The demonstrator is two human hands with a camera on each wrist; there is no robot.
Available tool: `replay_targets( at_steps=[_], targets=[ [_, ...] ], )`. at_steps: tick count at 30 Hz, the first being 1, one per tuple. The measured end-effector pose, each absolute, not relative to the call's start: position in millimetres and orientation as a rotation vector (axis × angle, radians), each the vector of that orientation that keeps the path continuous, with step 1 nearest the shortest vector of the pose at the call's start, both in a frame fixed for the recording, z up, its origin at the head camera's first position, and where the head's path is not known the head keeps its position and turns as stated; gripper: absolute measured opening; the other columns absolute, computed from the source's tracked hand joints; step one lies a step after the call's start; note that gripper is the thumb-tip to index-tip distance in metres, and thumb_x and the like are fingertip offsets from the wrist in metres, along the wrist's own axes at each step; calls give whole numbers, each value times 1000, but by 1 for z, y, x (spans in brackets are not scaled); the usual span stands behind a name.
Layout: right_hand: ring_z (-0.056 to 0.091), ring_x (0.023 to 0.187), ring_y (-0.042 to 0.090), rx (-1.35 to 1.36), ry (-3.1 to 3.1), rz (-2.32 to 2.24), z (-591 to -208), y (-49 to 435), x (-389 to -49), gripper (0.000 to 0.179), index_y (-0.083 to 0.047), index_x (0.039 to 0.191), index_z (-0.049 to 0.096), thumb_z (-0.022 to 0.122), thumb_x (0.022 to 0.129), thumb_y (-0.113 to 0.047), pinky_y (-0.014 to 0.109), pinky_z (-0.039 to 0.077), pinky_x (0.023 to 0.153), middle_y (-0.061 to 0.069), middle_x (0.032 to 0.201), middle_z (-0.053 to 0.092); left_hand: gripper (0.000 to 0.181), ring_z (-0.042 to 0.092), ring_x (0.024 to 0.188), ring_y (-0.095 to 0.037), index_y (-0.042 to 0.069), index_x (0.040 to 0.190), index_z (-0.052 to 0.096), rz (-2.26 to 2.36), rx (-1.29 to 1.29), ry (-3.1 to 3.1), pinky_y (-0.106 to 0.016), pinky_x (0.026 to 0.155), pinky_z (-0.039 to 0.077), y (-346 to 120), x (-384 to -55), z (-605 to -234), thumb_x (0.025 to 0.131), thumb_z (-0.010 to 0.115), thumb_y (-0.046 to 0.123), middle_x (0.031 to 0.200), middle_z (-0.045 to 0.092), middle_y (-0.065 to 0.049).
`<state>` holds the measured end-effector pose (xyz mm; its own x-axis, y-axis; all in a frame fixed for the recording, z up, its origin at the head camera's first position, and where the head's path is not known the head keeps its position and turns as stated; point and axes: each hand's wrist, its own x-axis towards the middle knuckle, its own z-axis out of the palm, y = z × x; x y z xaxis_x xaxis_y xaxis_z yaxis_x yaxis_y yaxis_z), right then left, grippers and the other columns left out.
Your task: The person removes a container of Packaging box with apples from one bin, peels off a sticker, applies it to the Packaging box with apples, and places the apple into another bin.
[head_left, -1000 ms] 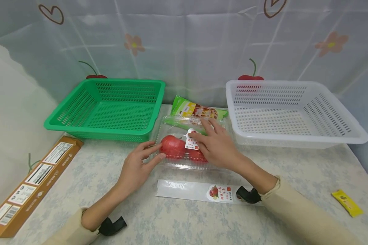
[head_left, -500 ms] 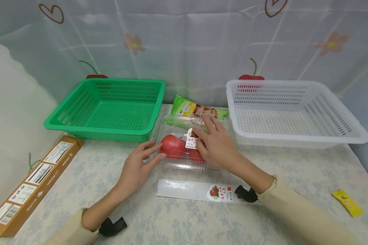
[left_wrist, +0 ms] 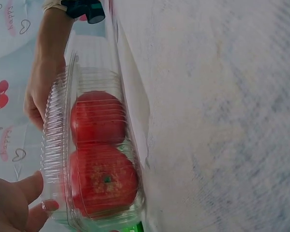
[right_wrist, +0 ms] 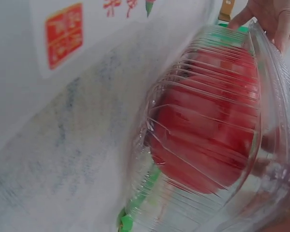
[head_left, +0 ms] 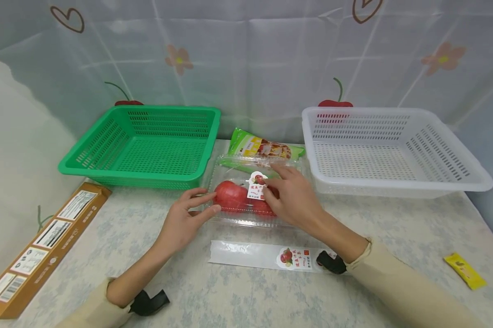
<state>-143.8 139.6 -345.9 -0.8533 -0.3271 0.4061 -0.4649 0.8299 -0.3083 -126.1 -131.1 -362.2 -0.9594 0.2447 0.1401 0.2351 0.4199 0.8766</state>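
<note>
A clear plastic clamshell box sits mid-table with two red apples inside. On its lid lies a white sticker with an apple picture and red lettering. My left hand rests its fingers against the box's left side, thumb and fingers spread; the left wrist view shows the fingertips at the lid's edge. My right hand is over the lid's right part, with its thumb and index finger touching the sticker's right edge. In the right wrist view, the box largely hides the right fingers.
In front of the box lies a backing strip bearing similar stickers. A green basket stands at left, a white basket at right. Behind is a green food bag. A long brown box lies left, a yellow packet right.
The right hand's fingers have shifted slightly toward the sticker's right edge, and more of the sticker shows. The left hand has stayed beside the clamshell box.
</note>
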Motion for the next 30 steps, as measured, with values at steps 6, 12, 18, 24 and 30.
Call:
replay_targets(
  at_steps=[6, 12, 18, 24, 30],
  targets=[
    [17, 146, 40, 616, -2911, 358, -342, 139, -146, 48, -16, 145, 52, 35, 103, -32, 53, 19, 115, 20, 159, 22, 41, 44, 131, -31, 4, 127, 67, 1635, 452, 2643, -47, 91, 51, -131, -126, -362, 91, 74, 22, 139, 50, -14],
    [8, 148, 38, 611, -2978, 334, -339, 139, -147, 52, -18, 151, 43, 29, 103, -34, 54, 15, 116, 18, 162, 12, 41, 44, 131, -30, 4, 127, 67, 1637, 447, 2646, -47, 91, 51, -131, -125, -362, 91, 74, 23, 139, 51, -14],
    [35, 138, 37, 640, -2759, 455, -345, 141, -146, 41, -10, 129, 67, 45, 98, -25, 50, 25, 113, 22, 147, 44, 40, 44, 130, -30, 4, 126, 68, 1653, 454, 2645, -47, 90, 51, -130, -125, -363, 90, 75, 22, 138, 52, -14],
    [50, 128, 38, 686, -2597, 624, -350, 141, -144, 27, -4, 100, 78, 56, 92, -17, 50, 31, 111, 22, 131, 59, 40, 44, 130, -30, 4, 125, 69, 1632, 439, 2661, -48, 90, 51, -131, -126, -364, 89, 76, 22, 138, 52, -13],
    [58, 120, 30, 777, -2488, 695, -354, 145, -144, 19, -9, 82, 80, 63, 88, -14, 57, 34, 107, 16, 122, 66, 40, 45, 129, -27, 5, 124, 69, 1622, 421, 2668, -46, 89, 52, -131, -127, -364, 89, 77, 22, 137, 52, -10]
  ],
)
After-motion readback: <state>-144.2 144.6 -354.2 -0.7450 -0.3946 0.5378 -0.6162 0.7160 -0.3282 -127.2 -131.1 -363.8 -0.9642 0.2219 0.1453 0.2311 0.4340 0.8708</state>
